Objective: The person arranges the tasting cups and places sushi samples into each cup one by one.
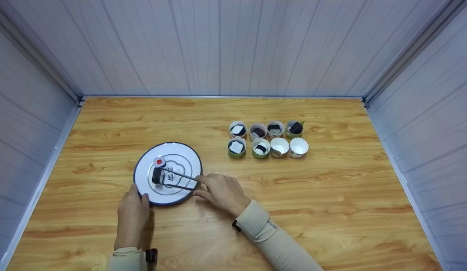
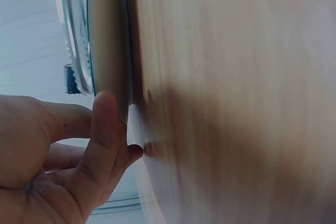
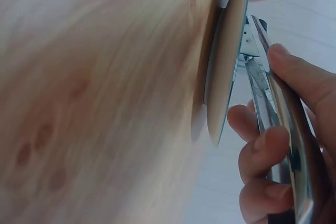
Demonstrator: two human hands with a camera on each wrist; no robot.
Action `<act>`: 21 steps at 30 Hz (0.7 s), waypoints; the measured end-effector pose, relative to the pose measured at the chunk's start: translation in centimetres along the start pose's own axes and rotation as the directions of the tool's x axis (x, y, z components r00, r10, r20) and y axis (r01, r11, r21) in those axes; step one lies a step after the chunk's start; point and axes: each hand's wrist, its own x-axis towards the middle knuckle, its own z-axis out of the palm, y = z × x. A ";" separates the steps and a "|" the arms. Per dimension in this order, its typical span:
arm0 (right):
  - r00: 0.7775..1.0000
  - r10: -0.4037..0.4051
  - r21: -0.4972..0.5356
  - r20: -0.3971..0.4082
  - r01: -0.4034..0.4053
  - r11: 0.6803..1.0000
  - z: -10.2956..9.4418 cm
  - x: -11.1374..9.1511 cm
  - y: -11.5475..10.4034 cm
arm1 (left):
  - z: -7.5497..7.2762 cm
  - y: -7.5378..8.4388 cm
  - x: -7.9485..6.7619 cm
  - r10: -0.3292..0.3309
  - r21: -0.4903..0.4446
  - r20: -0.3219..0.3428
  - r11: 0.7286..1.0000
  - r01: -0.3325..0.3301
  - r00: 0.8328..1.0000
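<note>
A white plate with a dark rim lies on the wooden table. On it sit a dark sushi roll and a small white piece with a red centre. My right hand grips metal tongs, whose tips close on the dark roll. In the right wrist view the tongs run past my fingers over the plate's edge. My left hand rests at the plate's near-left rim, fingers straight against the plate.
Two rows of small paper cups stand on the table to the right of the plate; several hold dark or white pieces, and two white ones look empty. Grey panelled walls enclose the table on three sides.
</note>
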 end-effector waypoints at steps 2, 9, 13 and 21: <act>1.000 -0.003 0.000 -0.011 0.003 1.000 -0.3 -0.3 0.2 | 0.0 0.0 0.0 0.002 -0.001 0.005 1.000 -0.002 1.000; 0.999 0.028 0.010 -0.046 -0.027 1.000 -1.4 -1.8 1.3 | 0.0 0.1 0.0 0.026 0.004 -0.001 1.000 -0.026 1.000; 0.995 0.044 0.020 -0.088 -0.042 0.999 -2.6 -3.2 2.3 | 0.1 0.2 0.1 0.015 0.009 0.002 1.000 -0.015 1.000; 0.970 0.113 0.021 -0.215 -0.111 0.994 -5.0 -6.1 4.9 | -0.1 0.0 0.0 0.023 -0.003 0.010 1.000 -0.023 1.000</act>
